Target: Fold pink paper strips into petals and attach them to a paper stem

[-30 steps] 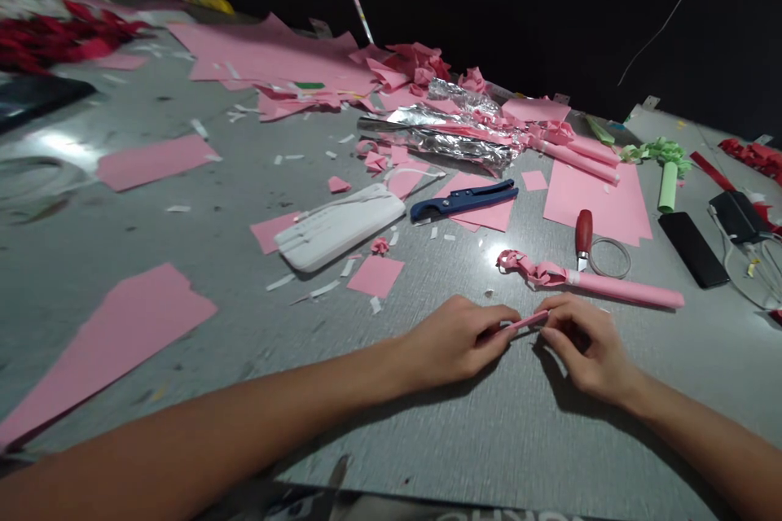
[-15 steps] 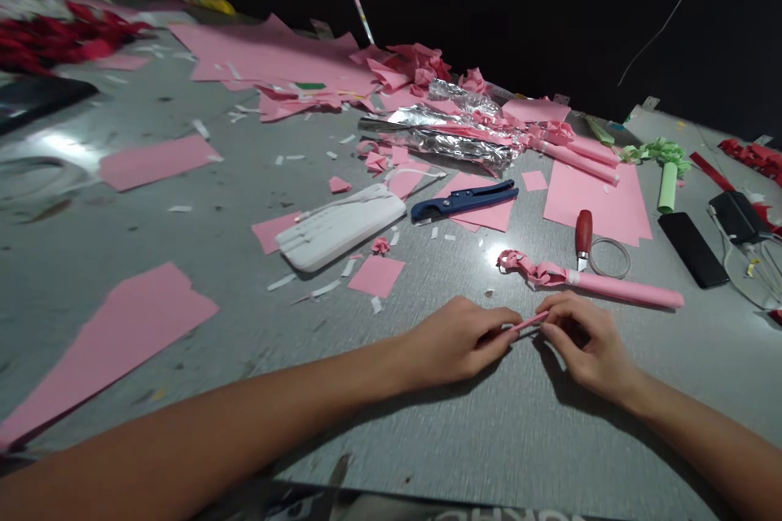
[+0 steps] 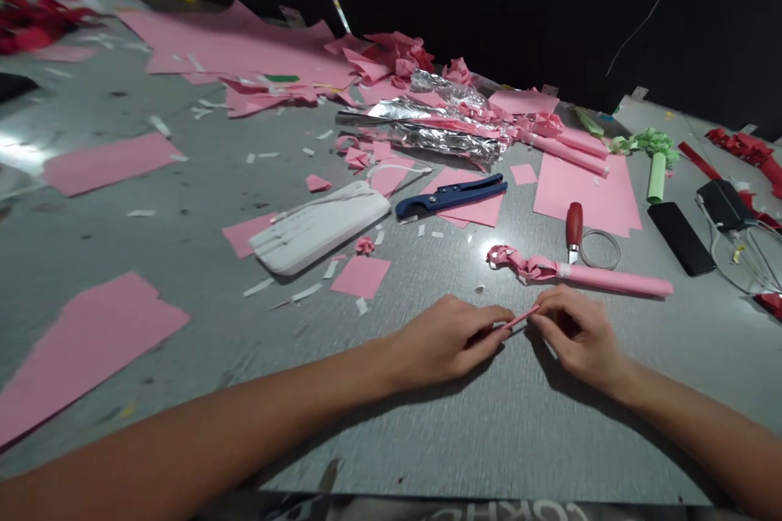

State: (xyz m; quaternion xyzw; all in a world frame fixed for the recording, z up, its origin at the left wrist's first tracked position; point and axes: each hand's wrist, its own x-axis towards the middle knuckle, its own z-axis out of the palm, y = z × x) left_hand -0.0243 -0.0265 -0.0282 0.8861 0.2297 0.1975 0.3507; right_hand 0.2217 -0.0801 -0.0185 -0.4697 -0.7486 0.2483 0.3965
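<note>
Between my two hands stretches a thin folded strip of pink paper, held just above the grey table. My left hand pinches its left end between thumb and fingers. At the other end, the fingertips of my right hand are closed on it. Right behind my hands lies a rolled pink paper tube, with a twisted, crumpled paper length at its left end. A knife with a red handle rests beyond that tube, beside a coil of grey wire.
A blue-handled cutter and a white oblong object lie ahead on the left. Crumpled silver foil is farther back among pink scraps. To the right are a black phone and a green paper roll. Large pink paper lies left.
The view has shifted slightly, so the table things appear farther left and a little higher. Both hands keep their hold on the pink strip, which now looks a bit more tilted.
</note>
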